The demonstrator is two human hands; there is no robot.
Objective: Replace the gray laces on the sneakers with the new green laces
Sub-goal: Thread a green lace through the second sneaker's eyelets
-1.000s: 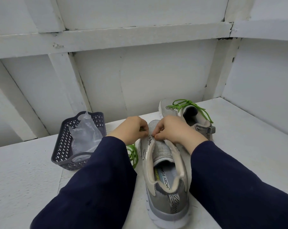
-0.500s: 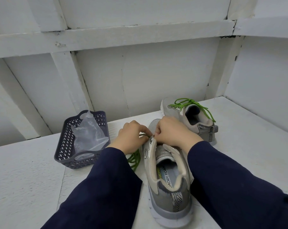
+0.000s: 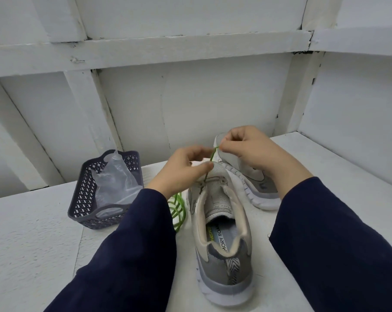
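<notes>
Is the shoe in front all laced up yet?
Not yet. The green lace comes up through just one hole near the toe of the near sneaker, pinched by the right hand; its tongue is bare.

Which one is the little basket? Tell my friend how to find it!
Look at the white table. Left of the near sneaker stands the basket. It alone is dark with lattice holes, and crinkly clear plastic sits inside.

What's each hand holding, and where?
The right hand pinches the green lace near its tip; the left hand pinches it lower, above the sneaker eyelet.
</notes>
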